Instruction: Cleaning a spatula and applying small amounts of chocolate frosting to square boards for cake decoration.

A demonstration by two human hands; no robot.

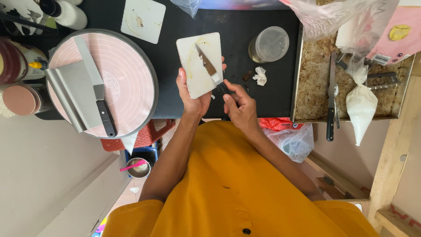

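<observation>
My left hand grips a white square board from below, tilted up over the black table. The board carries yellowish smears. My right hand holds the black handle of a small spatula knife, whose blade lies flat across the board's face. Both hands are close together just above my orange shirt.
A pink turntable with a metal scraper and a long knife sits at left. A second white board, a lidded plastic cup, and a crumb-covered tray with a filled piping bag lie nearby.
</observation>
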